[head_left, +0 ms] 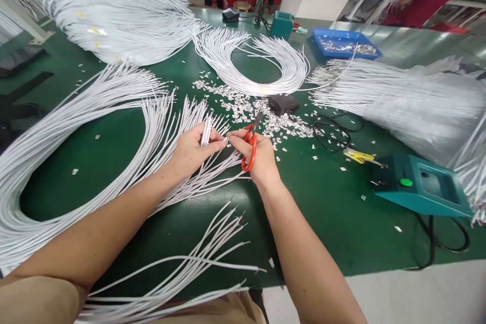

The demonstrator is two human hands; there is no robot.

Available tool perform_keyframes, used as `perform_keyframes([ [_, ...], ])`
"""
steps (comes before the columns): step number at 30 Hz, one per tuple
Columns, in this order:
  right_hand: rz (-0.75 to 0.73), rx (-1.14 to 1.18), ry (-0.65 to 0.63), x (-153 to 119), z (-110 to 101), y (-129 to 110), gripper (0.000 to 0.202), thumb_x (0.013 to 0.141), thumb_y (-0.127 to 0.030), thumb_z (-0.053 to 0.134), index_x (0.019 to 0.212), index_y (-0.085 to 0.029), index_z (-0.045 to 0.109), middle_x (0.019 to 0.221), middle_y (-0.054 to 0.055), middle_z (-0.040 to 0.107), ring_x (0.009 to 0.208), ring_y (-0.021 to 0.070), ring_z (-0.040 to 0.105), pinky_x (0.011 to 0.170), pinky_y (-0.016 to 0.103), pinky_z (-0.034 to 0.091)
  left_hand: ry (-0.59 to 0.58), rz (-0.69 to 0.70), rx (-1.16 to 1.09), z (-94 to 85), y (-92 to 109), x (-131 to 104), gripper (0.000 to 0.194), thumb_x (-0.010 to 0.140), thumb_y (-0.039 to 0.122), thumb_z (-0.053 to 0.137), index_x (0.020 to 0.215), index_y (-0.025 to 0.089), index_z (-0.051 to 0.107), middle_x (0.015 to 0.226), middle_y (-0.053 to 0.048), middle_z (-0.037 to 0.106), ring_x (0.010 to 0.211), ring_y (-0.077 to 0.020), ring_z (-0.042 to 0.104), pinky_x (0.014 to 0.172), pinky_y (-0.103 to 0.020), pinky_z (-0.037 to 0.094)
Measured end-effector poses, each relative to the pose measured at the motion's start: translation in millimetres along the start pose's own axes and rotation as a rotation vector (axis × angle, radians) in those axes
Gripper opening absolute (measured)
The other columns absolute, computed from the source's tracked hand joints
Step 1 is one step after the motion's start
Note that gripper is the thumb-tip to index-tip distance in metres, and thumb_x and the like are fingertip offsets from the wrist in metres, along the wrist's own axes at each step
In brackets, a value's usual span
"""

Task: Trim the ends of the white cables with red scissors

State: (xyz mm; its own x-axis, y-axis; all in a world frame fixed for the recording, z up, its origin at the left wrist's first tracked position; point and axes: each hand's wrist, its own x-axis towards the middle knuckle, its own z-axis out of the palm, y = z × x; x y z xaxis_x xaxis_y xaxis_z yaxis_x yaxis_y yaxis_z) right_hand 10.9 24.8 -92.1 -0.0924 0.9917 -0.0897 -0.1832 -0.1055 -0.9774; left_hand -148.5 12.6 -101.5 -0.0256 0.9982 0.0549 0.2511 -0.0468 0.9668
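Note:
My left hand (197, 148) is closed around a few white cables (206, 131), its thumb and index finger pinched near a small pale piece at their tip. Touching or nearly touching those fingertips is my right hand (261, 158), which has orange-handled scissors (249, 151) hooked in it, blades pointing up and away. Whether the right fingertips also pinch the small piece is hard to tell. White cable ends fan out under and around my left hand. Just beyond both hands, many small silvery pieces (243, 106) lie scattered on the green table (315, 187).
Cable bundles lie at the left (23, 172), back left (121, 20), back middle (261, 83) and right (398, 91). A blue tray (347, 50) sits behind. Yellow cutters (359, 156) lie beside a teal machine (421, 182) with a black cord. A person in red stands far right.

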Motion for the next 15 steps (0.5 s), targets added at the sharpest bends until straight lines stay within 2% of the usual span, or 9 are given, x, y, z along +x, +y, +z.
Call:
perform_keyframes([
  [3,0.02,0.025,-0.002,1.2,0.6,1.2,0.012,0.062,-0.026,0.076,0.07,-0.018,0.073,0.069,-0.003,0.065,0.063,0.0094,0.054,0.07,0.025,0.044,-0.065,-0.061,-0.116,0.2,0.8,-0.8,0.023,0.075,0.033,0.073,0.082,0.018,0.058,0.081,-0.001,0.068,0.076,-0.0156,0.063,0.073,-0.029,0.047],
  [7,0.072,0.027,-0.025,3.5,0.3,6.8,0.02,0.062,-0.033,0.077,0.072,-0.016,0.072,0.061,-0.003,0.061,0.059,0.0104,0.052,0.064,0.026,0.042,-0.284,-0.136,-0.29,1.1,4.0,-3.1,0.025,0.081,0.034,0.068,0.075,0.018,0.049,0.078,-0.002,0.069,0.069,-0.0131,0.064,0.064,-0.025,0.045],
  [9,0.068,-0.053,-0.007,4.6,-1.9,8.6,0.023,0.065,-0.038,0.075,0.069,-0.015,0.071,0.058,-0.003,0.058,0.057,0.0105,0.05,0.061,0.026,0.04,-0.334,-0.154,-0.311,1.1,4.7,-3.5,0.028,0.08,0.033,0.069,0.073,0.018,0.047,0.076,-0.002,0.069,0.069,-0.0133,0.064,0.063,-0.025,0.045],
  [11,-0.019,-0.164,0.089,5.5,-5.3,8.2,0.023,0.068,-0.038,0.072,0.069,-0.015,0.07,0.06,-0.003,0.058,0.058,0.0107,0.049,0.062,0.026,0.04,-0.306,-0.161,-0.307,0.3,4.3,-2.8,0.027,0.077,0.033,0.073,0.076,0.018,0.052,0.081,-0.002,0.07,0.077,-0.0151,0.066,0.069,-0.027,0.048],
  [13,-0.157,-0.248,0.211,5.5,-8.3,5.7,0.019,0.071,-0.035,0.069,0.075,-0.016,0.071,0.069,-0.001,0.063,0.064,0.0118,0.052,0.067,0.027,0.042,-0.279,-0.17,-0.291,-1.4,3.4,-1.2,0.026,0.074,0.035,0.077,0.084,0.017,0.06,0.096,-0.004,0.07,0.091,-0.0174,0.066,0.08,-0.03,0.05],
  [15,-0.263,-0.295,0.279,4.2,-9.2,2.1,0.017,0.074,-0.032,0.067,0.078,-0.017,0.07,0.078,0.0,0.066,0.07,0.013,0.056,0.073,0.027,0.044,-0.291,-0.194,-0.278,-3.5,2.8,0.7,0.029,0.076,0.04,0.075,0.092,0.018,0.066,0.111,-0.006,0.067,0.103,-0.0201,0.062,0.087,-0.033,0.051],
])
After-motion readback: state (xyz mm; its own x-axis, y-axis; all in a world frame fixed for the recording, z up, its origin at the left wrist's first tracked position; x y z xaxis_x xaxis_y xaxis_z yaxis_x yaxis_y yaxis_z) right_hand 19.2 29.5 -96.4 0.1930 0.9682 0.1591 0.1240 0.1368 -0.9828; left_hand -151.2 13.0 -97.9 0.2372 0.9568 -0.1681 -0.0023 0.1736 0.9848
